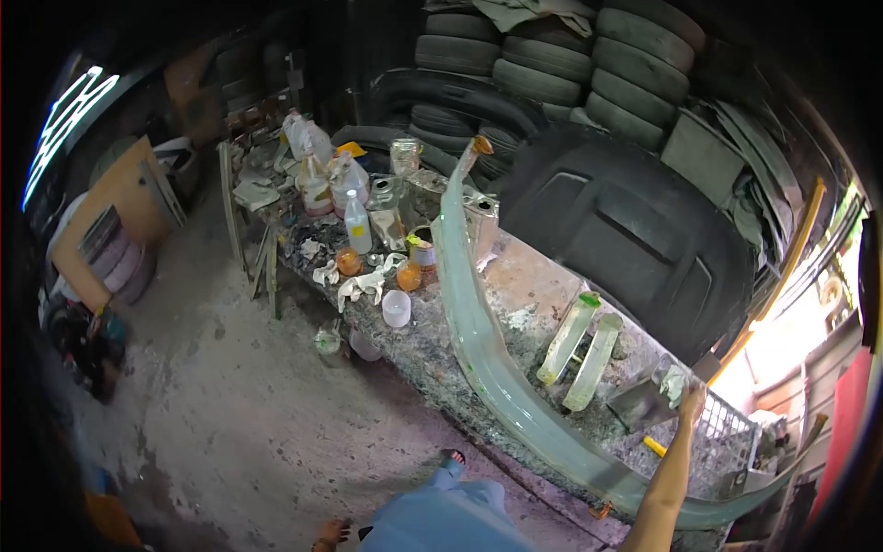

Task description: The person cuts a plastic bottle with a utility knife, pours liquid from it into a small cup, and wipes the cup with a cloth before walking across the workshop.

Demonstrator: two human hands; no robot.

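My right hand [693, 403] reaches out over the far right part of the workbench, beside a crumpled whitish wad [674, 381] and a grey metal sheet [640, 402]. Its fingers look bunched; what they hold, if anything, I cannot make out. Down at the bottom edge my left hand [333, 532] hangs by my side with fingers apart and nothing in it. A long, curved, translucent greenish panel [510, 391] lies along the bench, passing under my right forearm. Two narrow pale-green pieces [592, 362] rest side by side behind it.
Bottles [357, 225], metal cans [481, 225], orange-filled cups [409, 275] and a white cup [396, 308] crowd the bench's left half. A yellow-handled tool [654, 446] and a wire basket [722, 428] are at right. Behind stand a black car hood [635, 239] and stacked tires [639, 78].
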